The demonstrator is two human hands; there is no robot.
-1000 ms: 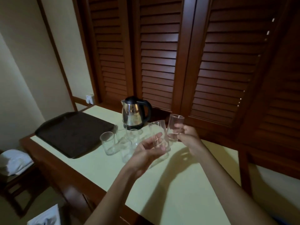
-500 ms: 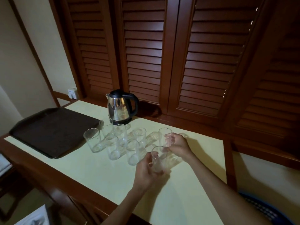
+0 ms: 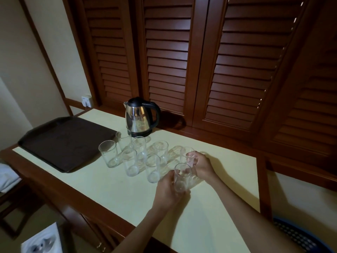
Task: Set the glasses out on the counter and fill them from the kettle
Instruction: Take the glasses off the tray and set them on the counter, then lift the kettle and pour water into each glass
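1. Louvred shutters [image 3: 169, 57] back your pale counter [image 3: 102, 181]; one kettle [image 3: 139, 118] stands at its rear.
2. Eight glasses, all looking empty; one dark tray [image 3: 60, 143], bare.
3. Your left hand [image 3: 166, 190] grips the near glass [image 3: 181, 178]; your right hand [image 3: 201, 164] grips the next glass [image 3: 186, 155].

Both arms reach forward, left hand [image 3: 166, 190] and right hand [image 3: 202, 164] each curled around a glass

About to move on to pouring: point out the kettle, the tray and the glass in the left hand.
kettle [image 3: 139, 118], head view, on its steel body.
tray [image 3: 62, 143], head view, on its bare dark floor.
glass in the left hand [image 3: 180, 177], head view, on its clear wall.
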